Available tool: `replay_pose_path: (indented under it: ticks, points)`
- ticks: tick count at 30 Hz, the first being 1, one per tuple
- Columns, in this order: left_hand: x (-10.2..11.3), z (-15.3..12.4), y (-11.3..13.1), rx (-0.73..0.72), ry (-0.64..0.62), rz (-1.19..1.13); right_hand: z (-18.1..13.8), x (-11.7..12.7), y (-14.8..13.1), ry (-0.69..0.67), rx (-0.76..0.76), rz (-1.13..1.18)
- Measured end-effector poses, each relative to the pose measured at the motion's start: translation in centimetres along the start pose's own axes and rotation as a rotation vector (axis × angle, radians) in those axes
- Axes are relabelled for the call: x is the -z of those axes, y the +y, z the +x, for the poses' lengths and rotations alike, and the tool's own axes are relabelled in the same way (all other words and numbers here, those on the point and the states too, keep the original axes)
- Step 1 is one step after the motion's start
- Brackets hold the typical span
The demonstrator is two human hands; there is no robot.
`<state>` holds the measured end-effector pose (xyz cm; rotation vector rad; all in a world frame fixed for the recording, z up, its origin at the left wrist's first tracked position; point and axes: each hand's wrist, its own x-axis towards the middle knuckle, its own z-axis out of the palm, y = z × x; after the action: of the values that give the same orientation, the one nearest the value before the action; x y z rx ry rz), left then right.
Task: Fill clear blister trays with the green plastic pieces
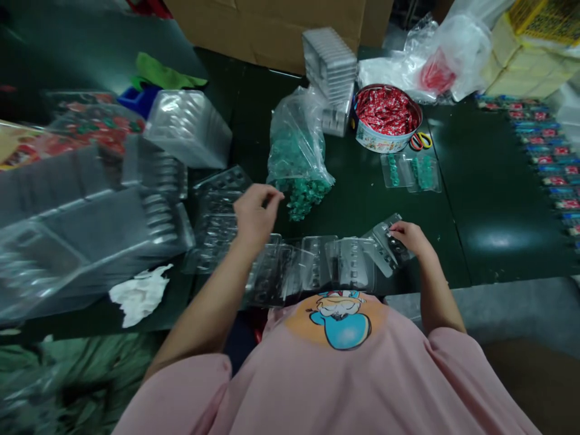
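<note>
My left hand [254,211] hovers over the dark green table, fingers pinched together beside a spill of small green pieces [304,196] at the mouth of a clear plastic bag [294,145]. What the pinch holds is too small to see. My right hand [408,235] rests on a clear blister tray [387,244] at the right end of a row of clear trays [317,263] along the near edge, fingers curled on it.
Stacks of clear trays [81,223] crowd the left. A round tin of red packets [386,118], scissors [421,141], a filled tray [410,172], a stacked tray pile [330,66], cardboard box [272,24] and finished packs [548,151] lie beyond. White crumpled paper [140,293] sits near left.
</note>
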<state>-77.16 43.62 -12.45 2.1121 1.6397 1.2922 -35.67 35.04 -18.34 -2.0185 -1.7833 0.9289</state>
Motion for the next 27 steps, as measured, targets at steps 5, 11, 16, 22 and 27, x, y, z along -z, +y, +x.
replay_pose_path:
  ticks: [5, 11, 16, 22, 27]
  points:
    - [-3.5, -2.5, 3.4, -0.010, -0.298, -0.105, 0.5, 0.3, -1.1, 0.049, 0.018, 0.004]
    - [-4.2, -3.3, 4.1, 0.020, -0.385, -0.079, -0.4, 2.6, 0.7, 0.335, 0.049, -0.048]
    - [-5.0, -2.9, 4.3, 0.019, -0.432, -0.065, -1.0, 2.4, 3.2, 0.209, -0.132, -0.058]
    - [-5.6, -3.0, 6.0, -0.009, -0.448, -0.102, -1.1, 2.3, 4.5, 0.279, -0.129, 0.115]
    - [-4.6, -2.7, 6.1, -0.005, -0.508, -0.152, 0.3, 2.6, 3.8, 0.419, -0.110, 0.518]
